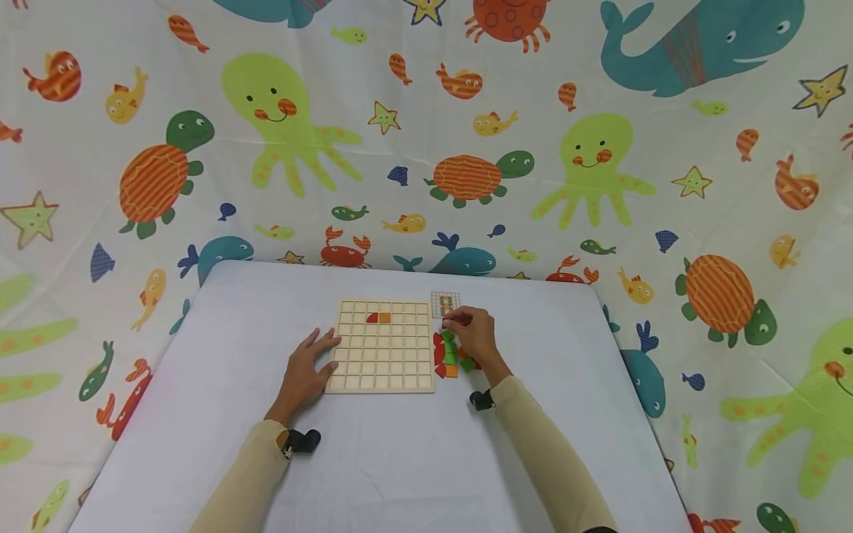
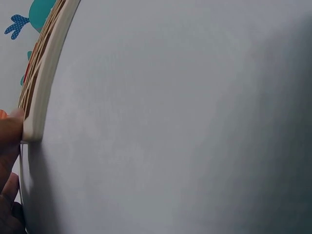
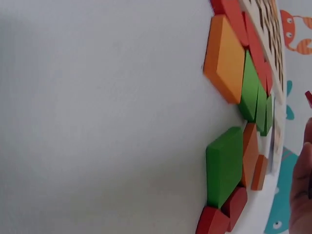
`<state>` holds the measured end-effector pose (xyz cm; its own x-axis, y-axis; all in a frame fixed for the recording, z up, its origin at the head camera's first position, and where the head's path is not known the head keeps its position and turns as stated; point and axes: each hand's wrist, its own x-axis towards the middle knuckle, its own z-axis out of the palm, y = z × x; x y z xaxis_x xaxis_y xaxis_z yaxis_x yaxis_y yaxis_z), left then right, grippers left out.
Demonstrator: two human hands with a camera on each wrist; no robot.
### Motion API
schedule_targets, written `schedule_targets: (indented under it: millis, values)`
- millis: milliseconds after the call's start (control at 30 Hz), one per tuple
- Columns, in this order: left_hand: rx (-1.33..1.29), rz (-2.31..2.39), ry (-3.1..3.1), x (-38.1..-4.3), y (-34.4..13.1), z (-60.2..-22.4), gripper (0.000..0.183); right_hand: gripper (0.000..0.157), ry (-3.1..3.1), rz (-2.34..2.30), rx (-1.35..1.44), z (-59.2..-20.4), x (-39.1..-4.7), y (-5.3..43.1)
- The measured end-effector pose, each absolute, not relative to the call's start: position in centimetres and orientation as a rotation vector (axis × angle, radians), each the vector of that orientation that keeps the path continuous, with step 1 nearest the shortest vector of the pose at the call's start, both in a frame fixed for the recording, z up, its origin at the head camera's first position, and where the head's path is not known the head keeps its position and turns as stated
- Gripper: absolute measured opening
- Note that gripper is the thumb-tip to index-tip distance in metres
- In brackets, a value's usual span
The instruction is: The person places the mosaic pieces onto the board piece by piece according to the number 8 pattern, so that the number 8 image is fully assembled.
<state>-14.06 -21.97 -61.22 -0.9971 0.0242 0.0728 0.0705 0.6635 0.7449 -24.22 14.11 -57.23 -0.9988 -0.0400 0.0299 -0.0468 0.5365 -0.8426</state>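
While board (image 1: 383, 355) holds red quarter-circle (image 1: 372, 318), orange square (image 1: 384, 317) | hands: left (image 1: 304, 374) spread, right (image 1: 474, 334) pinching block (image 3: 309, 99)

Nearer than the board (image 1: 383, 357) and to its left is a plain beige left sleeve (image 1: 241, 474), with a brown band (image 1: 283, 440) and a black, round-ended left camera (image 1: 305, 441) by the cuff. Nearer than the board and to its right, the right sleeve (image 1: 553, 451) is also plain beige, with a black right camera (image 1: 481, 400) beside its cuff.

2 hands (image 1: 305, 376) (image 1: 476, 334), 1 card (image 1: 445, 296), 1 board (image 1: 383, 363), 2 blocks (image 1: 385, 317) on it — 1 red, 1 orange
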Motion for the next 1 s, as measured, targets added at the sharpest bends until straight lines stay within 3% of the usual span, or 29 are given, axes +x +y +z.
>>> schedule_targets:
  millis: [233,633,1000]
  values:
    - [-0.087,-1.26,-2.788,-14.0,-22.0,-60.9,0.053,0.017,-2.701,1.593,0.042,-57.1,-24.0,13.2]
    - [-0.082,-1.238,-2.784,-14.1,-22.1,-60.9,0.053,0.018,-2.744,1.532,0.012,-57.3,-24.0,10.3]
    - [-0.075,-1.255,-2.794,-13.8,-21.8,-60.9,0.052,0.008,-2.761,1.513,0.127,-57.9,-24.6,6.3]
